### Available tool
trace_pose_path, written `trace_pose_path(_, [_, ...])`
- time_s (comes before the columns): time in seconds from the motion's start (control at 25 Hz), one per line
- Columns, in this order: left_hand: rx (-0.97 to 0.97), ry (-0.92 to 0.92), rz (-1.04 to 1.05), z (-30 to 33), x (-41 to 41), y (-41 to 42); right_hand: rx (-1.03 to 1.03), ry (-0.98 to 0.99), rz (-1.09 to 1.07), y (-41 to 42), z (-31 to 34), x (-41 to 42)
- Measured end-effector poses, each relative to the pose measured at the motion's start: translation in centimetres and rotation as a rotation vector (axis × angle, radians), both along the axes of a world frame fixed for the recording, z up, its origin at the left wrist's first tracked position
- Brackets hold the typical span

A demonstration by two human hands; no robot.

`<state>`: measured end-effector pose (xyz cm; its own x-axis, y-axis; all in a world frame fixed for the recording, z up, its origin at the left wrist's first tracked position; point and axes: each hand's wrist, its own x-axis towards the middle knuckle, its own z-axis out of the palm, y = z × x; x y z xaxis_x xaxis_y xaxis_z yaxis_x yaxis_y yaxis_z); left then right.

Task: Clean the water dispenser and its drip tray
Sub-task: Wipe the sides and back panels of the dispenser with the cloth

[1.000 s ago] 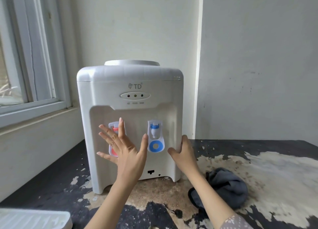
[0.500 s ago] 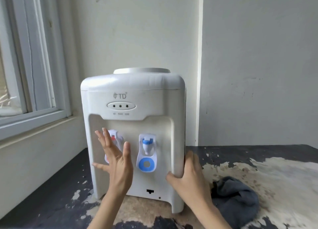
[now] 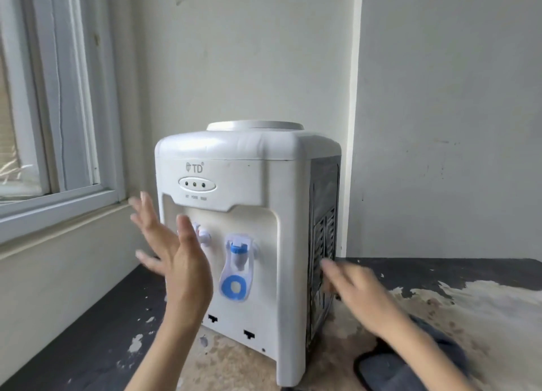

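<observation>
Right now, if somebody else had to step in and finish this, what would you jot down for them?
Left hand: open, fingers spread before the red tap, holding nothing.
Right hand: blurred, open, by the vented side panel.
Water dispenser: upright on the worn table, angled so its side shows.
Grey cloth: on the table under the right forearm, unheld.
Done: nothing visibly wiped.
Left: wipe the dispenser; drip tray not in view.

Smooth white plastic with a soft sheen on the water dispenser [image 3: 249, 170]; glossy blue plastic on its tap [image 3: 236, 249]. Dark, matt, slatted side panel [image 3: 324, 244], material unclear. Soft grey cloth [image 3: 390, 373] near the front right edge. Rough, worn tabletop [image 3: 469, 317], dark coating peeled to pale patches. Painted white window frame [image 3: 73, 97], cracked.
</observation>
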<state>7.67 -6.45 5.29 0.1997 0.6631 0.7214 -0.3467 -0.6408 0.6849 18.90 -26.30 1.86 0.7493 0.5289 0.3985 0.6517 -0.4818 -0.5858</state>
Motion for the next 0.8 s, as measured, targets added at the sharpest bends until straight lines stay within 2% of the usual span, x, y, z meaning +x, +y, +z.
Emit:
trace_pose_path(0.12, [0.291, -0.130, 0.038, 4.9, 0.3, -2.5, 0.293, 0.080, -0.119, -0.9, 0.6, 6.1])
trace_pose_path(0.24, [0.372, -0.051, 0.035, 8.0, 2.7, -4.5, 0.247, 0.211, -0.167, -0.9, -0.4, 9.7])
trace_pose_path(0.36, [0.460, 0.031, 0.189, 7.2, 4.5, -5.4, 0.172, 0.276, -0.088, 0.1, -1.8, 11.1])
trace_pose_path(0.44, [0.581, 0.025, 0.324, 6.3, 5.5, -5.7, 0.264, 0.264, -0.035, 1.0, -1.3, 12.5])
trace_pose_path(0.52, [0.662, 0.004, 0.423, 6.1, 6.0, -5.5, 0.381, 0.336, 0.011, 2.5, -0.2, 13.8])
trace_pose_path(0.68, [0.756, 0.040, 0.447, 5.7, 6.1, -5.4, 0.560, 0.590, 0.065, 5.4, 0.5, 14.8])
trace_pose_path(0.8, [0.755, 0.042, 0.459, 4.6, 6.8, -7.0, 0.600, 0.618, 0.012, 5.9, 0.2, 14.4])
